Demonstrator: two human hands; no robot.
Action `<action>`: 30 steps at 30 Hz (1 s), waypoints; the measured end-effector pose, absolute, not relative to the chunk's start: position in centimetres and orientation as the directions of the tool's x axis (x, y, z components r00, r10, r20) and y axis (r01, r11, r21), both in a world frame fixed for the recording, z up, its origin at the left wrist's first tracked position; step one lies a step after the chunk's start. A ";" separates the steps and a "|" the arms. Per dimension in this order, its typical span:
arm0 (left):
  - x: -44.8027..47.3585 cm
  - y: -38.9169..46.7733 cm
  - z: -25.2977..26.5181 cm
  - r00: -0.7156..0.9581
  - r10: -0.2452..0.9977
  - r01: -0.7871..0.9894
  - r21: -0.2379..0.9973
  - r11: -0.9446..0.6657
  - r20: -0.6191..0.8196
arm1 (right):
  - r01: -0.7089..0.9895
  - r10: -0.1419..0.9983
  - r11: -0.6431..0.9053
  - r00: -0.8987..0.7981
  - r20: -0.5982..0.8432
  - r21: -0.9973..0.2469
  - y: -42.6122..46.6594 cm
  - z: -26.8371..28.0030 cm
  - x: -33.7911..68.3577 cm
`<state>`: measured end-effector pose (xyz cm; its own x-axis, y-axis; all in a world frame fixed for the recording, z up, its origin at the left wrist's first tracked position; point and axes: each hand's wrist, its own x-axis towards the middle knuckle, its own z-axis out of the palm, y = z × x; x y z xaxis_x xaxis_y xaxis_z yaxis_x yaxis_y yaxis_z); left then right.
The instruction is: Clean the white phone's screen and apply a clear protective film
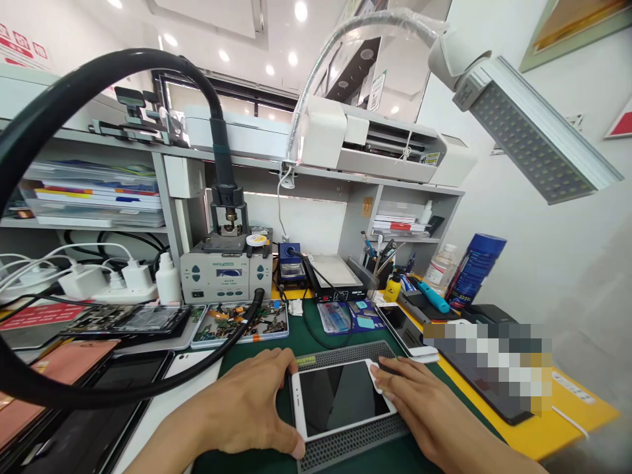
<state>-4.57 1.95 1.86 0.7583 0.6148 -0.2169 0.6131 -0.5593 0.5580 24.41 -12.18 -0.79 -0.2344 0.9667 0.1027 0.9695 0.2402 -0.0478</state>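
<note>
White-framed smartphone with a black glass screen [345,399]: one, lying face up near the desk's front edge, on a grey honeycomb-patterned mat [345,449], itself laid over a dark green work mat [399,457].

Your left hand [257,401]: at the smartphone's left end, thumb on the lower corner, fingers at the upper, pinching it between them.

Your right hand [424,405]: fingers close together, resting on the smartphone's right end; the thumb is hidden, so you cannot tell whether it pinches.

White slab-shaped phone with a dark screen [402,326]: one, beyond your right hand, between the work mat and the yellow right border of the desk [582,415].

Shallow pale tray of small circuit parts [282,334]: one, on the desk left of centre, in front of a grey box-shaped hot-air station with buttons [227,280].

Blue soldering-iron stand [291,263] and black-based heating plate with a pale top [333,273]: side by side, towards the desk's rear edge.

Small yellow bottle [393,289], turquoise-handled tool [433,297], tall blue can [476,270]: towards the desk's rear right corner.
</note>
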 end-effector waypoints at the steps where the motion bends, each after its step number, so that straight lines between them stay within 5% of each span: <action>1: -4.6 1.9 1.8 0.759 0.615 0.612 0.560 -0.559 -0.214 | 0.968 0.965 0.244 -0.237 0.110 -0.052 -12.0 -0.8 24.4; 14: -4.4 1.8 2.2 0.758 0.613 0.615 0.557 -0.558 -0.223 | 0.959 0.959 0.258 -0.238 0.155 -0.122 -10.8 -0.2 24.7; 30: -4.5 2.2 1.6 0.763 0.618 0.606 0.540 -0.584 -0.188 | 0.911 0.895 0.407 -0.383 0.230 -0.068 -8.8 0.1 20.3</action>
<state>-4.55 2.24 1.58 0.7631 0.6184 -0.1877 0.6062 -0.5843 0.5396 20.35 -8.80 0.10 -0.3830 0.8946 0.2303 0.9106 0.4075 -0.0685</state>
